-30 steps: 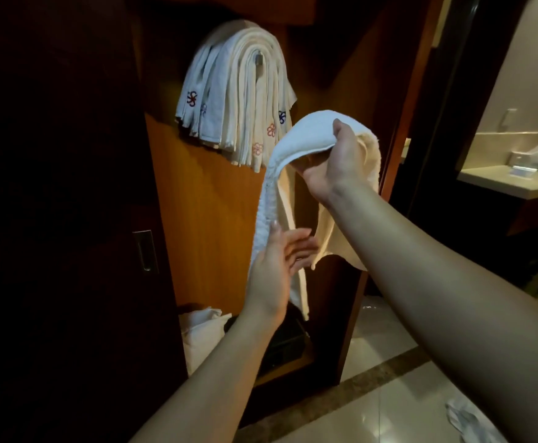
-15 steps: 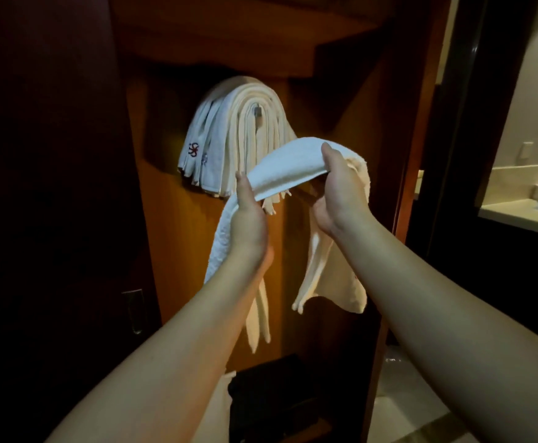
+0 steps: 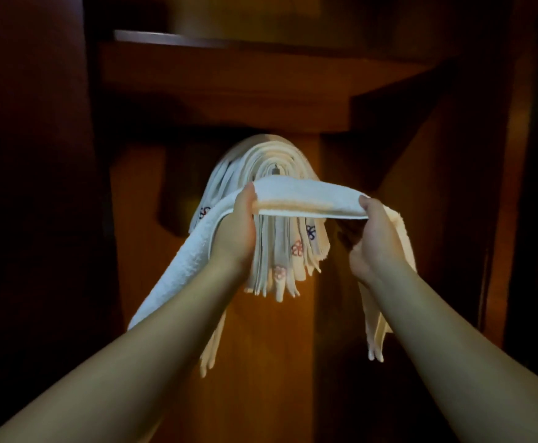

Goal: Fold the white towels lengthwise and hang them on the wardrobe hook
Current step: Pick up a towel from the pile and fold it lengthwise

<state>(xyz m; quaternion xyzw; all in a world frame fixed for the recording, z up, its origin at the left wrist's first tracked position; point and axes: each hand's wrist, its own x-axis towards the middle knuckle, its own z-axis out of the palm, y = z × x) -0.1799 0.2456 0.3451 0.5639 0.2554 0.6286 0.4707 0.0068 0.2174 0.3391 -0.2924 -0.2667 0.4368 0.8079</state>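
left hand (image 3: pixel 236 230) grips towel (image 3: pixel 309 195) | right hand (image 3: pixel 374 241) grips same towel | towel: white terry, folded long strip, ends drooping | stack (image 3: pixel 280 251) draped over hook (image 3: pixel 275 170)

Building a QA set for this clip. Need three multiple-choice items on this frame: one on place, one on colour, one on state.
1. Where is the held towel?
A. in front of the hung towels
B. on the floor
C. on the shelf

2. What colours are the flower marks on the hung towels?
A. green and yellow
B. red and blue
C. black only

3. How is the held towel gripped?
A. left hand only
B. right hand only
C. both hands

Answers: 1 A, it spans across them. 2 B, both colours show. 3 C, the left hand and right hand each clasp it.
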